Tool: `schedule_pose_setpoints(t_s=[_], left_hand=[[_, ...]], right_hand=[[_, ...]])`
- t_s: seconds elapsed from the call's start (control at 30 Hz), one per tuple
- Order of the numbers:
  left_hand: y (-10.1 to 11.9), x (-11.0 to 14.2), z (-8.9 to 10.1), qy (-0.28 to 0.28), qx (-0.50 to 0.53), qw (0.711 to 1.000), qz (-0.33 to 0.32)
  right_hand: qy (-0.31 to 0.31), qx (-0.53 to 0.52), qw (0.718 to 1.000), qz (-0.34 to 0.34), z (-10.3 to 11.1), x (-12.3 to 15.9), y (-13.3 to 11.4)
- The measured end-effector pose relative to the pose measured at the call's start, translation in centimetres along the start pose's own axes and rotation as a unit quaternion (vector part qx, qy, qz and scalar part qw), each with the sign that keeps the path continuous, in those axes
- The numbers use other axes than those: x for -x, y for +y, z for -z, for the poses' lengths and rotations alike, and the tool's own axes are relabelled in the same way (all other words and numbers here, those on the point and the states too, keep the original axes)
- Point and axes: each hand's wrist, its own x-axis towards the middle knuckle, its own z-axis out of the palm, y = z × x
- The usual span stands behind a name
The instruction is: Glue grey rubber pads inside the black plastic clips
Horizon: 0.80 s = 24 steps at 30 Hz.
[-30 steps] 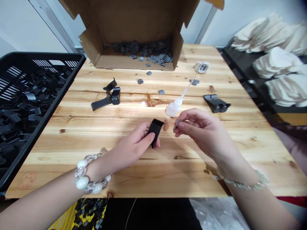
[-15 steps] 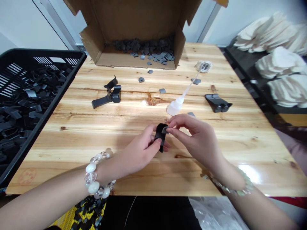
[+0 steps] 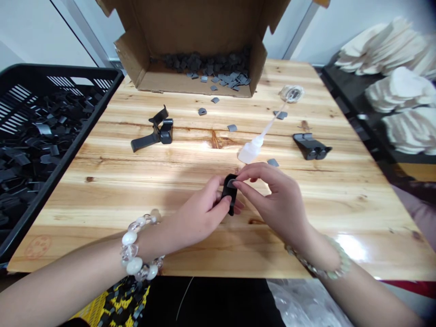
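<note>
Over the front middle of the wooden table, my left hand grips a curved black plastic piece, thumb on its face and fingers behind. My right hand pinches a small grey pad between thumb and forefinger, against the upper inner face of the black piece. Whether the pad is stuck to it I cannot tell. Just beyond the hands lies a white squeeze bottle with a long thin nozzle, its tip at a whitish roll. A loose grey pad rests by my right hand.
An open cardboard box of grey pads stands at the back. Black plastic parts lie left, another black part right. A black crate of black pieces flanks the table; white stacked pieces sit at the right.
My right hand has moved slightly left, bringing the grey pad further onto the face of the black piece. The view has shifted a little.
</note>
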Motion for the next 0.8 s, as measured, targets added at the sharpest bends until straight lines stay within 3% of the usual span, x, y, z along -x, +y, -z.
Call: schedule_pose_setpoints(t_s=[0.37,0.53,0.67,0.8], left_hand=[[0.83,0.14,-0.28,-0.011,0.045,0.999,-0.013],[0.79,0.24,-0.21,-0.023,0.031,0.999,-0.029],[0.6,0.48,-0.04,-0.018,-0.028,0.998,-0.044],[0.57,0.65,0.0,-0.011,-0.08,0.995,-0.056]], right_hand=[[0.047,0.055,0.994,0.082,-0.67,0.38,0.33],[0.049,0.025,0.998,0.015,-0.82,0.41,0.43],[0.006,-0.026,0.998,-0.053,-0.38,0.12,0.34],[-0.02,-0.031,0.996,-0.079,-0.03,-0.1,0.16]])
